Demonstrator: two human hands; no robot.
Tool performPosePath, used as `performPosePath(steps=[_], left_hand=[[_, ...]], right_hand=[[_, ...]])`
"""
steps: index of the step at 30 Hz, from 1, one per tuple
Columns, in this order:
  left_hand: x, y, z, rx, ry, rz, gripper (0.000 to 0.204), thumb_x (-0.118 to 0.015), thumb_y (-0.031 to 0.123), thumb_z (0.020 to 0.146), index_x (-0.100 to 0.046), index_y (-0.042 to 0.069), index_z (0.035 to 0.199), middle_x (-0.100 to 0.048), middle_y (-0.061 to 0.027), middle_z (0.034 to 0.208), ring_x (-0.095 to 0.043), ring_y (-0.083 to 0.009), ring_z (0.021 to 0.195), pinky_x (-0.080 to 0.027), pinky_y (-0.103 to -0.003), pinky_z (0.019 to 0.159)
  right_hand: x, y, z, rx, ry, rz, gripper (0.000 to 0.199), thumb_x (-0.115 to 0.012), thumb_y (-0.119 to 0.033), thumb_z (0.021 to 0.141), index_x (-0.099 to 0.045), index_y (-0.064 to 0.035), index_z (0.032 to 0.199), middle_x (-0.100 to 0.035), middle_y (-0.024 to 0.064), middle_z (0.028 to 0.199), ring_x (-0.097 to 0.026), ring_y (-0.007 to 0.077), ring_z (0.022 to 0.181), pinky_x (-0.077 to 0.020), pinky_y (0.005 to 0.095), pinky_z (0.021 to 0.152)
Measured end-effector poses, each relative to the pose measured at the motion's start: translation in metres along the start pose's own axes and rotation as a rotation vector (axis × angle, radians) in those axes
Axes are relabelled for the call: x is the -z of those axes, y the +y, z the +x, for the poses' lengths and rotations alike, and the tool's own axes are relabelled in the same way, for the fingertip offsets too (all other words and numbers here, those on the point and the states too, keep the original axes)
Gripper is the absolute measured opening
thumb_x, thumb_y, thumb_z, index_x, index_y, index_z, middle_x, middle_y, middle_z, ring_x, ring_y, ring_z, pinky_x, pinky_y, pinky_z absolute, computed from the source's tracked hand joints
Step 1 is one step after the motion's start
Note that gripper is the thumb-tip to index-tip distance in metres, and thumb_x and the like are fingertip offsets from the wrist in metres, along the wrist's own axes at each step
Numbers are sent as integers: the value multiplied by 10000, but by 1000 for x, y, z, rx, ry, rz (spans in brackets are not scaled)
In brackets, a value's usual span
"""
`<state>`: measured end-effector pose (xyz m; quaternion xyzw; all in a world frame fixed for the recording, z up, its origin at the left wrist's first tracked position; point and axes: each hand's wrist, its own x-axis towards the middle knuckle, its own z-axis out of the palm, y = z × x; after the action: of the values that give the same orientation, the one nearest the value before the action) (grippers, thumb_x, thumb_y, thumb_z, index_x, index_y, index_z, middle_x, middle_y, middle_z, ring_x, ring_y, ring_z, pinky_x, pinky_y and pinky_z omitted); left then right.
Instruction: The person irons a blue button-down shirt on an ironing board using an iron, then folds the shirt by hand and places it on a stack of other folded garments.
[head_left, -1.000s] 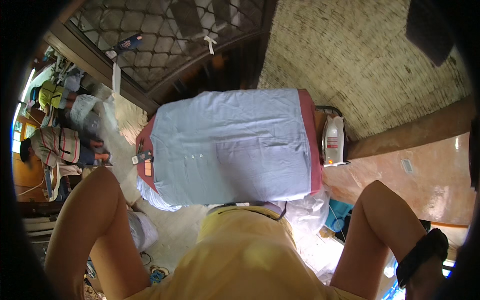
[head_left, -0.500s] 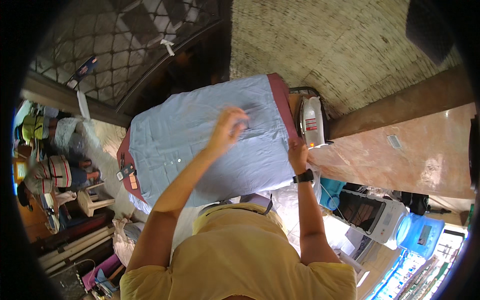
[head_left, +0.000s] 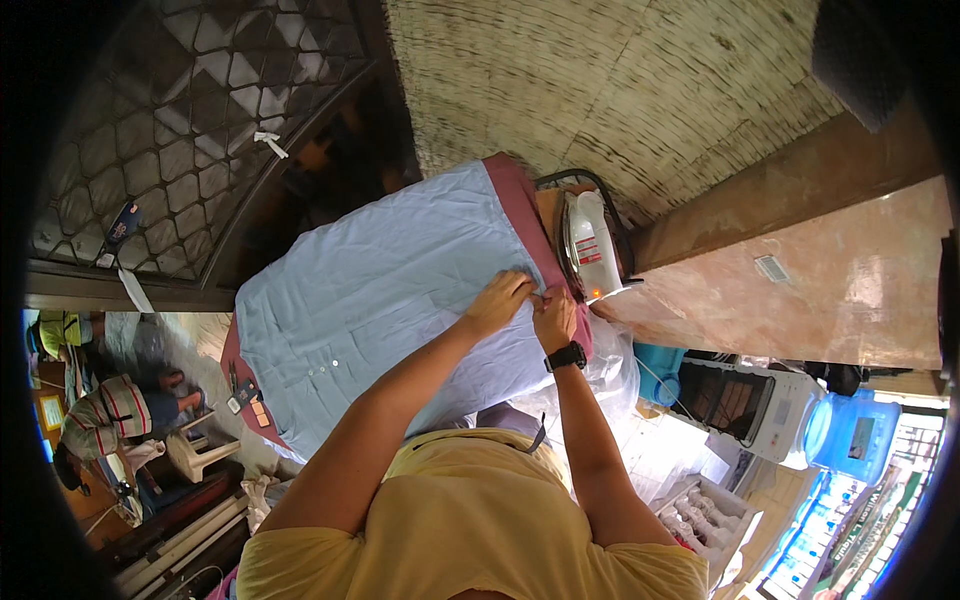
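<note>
A light blue buttoned garment (head_left: 380, 270) lies spread over a maroon-covered ironing board (head_left: 513, 187). Several small white buttons show toward its left end. At the garment's right edge my two hands are close together. The fingers of my left hand (head_left: 500, 303) are bent and pinch the cloth there. Right beside it, my right hand (head_left: 554, 318), below a black wristwatch (head_left: 565, 357), is closed on the same edge. A white steam iron (head_left: 590, 240) rests on the board's right end just beyond my hands, with a small orange light on.
Small dark and tan items (head_left: 245, 398) lie on the board's left end. A dark lattice gate (head_left: 190, 130) and a textured wall (head_left: 600, 80) stand beyond. At right are a white appliance (head_left: 785, 420) and blue water jug (head_left: 855, 435). Another person (head_left: 110, 415) is at far left.
My left hand has come across the garment to the right and joined my right hand at its edge. My view has shifted, so the board appears turned and farther left.
</note>
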<state>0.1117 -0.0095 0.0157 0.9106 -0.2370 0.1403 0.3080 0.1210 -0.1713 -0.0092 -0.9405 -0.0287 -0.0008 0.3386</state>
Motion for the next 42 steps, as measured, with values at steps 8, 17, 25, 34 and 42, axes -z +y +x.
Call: performPosePath(steps=[8,17,25,34,42], left_hand=[[-8,-21,51,59,-147,43,159,-703,34,731,-609,63,856,-541,-95,984,-567,-277,982,-475,-405,792],[-26,-8,28,53,22,-51,149,-678,7,739,-628,45,874,-560,-87,973,-562,-294,1002,-479,-410,865],[-19,1,30,229,70,-192,119,-781,132,750,-701,90,828,-572,-68,968,-544,-276,944,-472,-396,862],[-22,-12,43,148,-51,-207,244,-651,-103,694,-739,82,828,-613,-64,949,-557,-276,974,-467,-359,887],[-12,-44,63,265,-349,-479,264,-585,-128,759,-658,17,968,-696,-113,907,-653,-296,876,-517,-374,798]], right_hand=[[13,-11,2,-84,60,-33,158,-650,-215,884,-589,-70,891,-656,177,851,-639,394,834,-486,513,685],[38,-23,-3,-251,1,-109,270,-640,-324,910,-541,-75,942,-646,168,852,-635,381,811,-478,508,663],[93,-64,82,192,604,-486,404,-588,-378,941,-563,7,1057,-552,218,955,-556,413,943,-458,497,772],[125,-28,159,-136,-17,-76,814,-641,-651,832,-530,93,1142,-633,344,1074,-599,469,1084,-484,481,894],[154,-56,-9,178,121,-1,502,-706,-314,894,-419,16,1141,-627,309,855,-603,524,794,-461,567,630]])
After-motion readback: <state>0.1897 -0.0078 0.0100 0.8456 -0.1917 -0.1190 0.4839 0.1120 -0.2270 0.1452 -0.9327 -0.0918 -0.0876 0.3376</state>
